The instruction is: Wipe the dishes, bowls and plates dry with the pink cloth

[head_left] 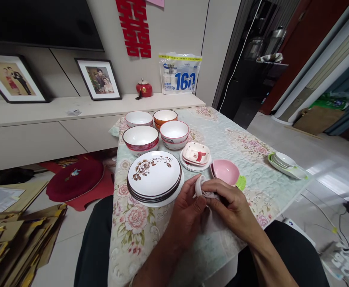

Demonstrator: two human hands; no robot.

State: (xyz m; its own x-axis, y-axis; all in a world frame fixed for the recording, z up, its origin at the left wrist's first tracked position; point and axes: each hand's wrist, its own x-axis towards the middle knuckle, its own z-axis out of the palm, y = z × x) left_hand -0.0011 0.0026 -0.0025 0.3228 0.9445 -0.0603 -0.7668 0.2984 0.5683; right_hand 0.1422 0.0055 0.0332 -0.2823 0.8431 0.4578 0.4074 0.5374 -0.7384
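Observation:
Above the near part of the table, my left hand (189, 205) is closed around a small white dish (199, 186), its rim turned up on edge. My right hand (231, 203) is closed against the same dish, with a pale cloth (214, 221) bunched under its fingers and hanging below. Fingers cover most of the dish, so its full shape is hidden. Just beyond my hands sit pink bowls (226, 171) with a green leaf-shaped piece (241, 183). To the left stands a stack of flower-patterned plates (153, 175).
Behind the plates are stacked bowls (140, 137), red-rimmed bowls (174, 132) and orange bowls (165, 116). Square bear-print dishes (196, 153) lie on round plates. Small green-edged dishes (285, 159) rest near the right edge of the floral tablecloth (135, 219). A red stool (75, 179) stands left.

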